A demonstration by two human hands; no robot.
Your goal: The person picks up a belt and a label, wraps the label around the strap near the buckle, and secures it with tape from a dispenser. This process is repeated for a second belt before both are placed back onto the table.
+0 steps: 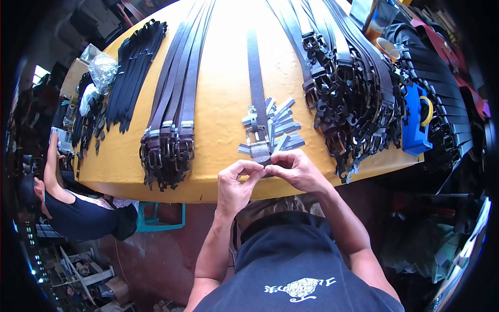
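Observation:
A dark brown belt (254,67) runs lengthwise down the middle of the yellow table, its metal buckle (257,136) near the front edge. Just below the buckle, my left hand (236,183) and my right hand (300,171) meet with thumbs and fingertips pinched together. Between them is a small dark piece at the belt's end, mostly covered by the fingers. Around the buckle lie several small grey printed strips (285,126), some partly under the belt.
Bundled belts with buckles (169,138) lie to the left, beside black straps (136,73). A large heap of belts (353,99) with black hooks covers the right side. A blue tape dispenser (414,125) stands at the right edge. Another person (78,213) sits at left near a teal stool (163,216).

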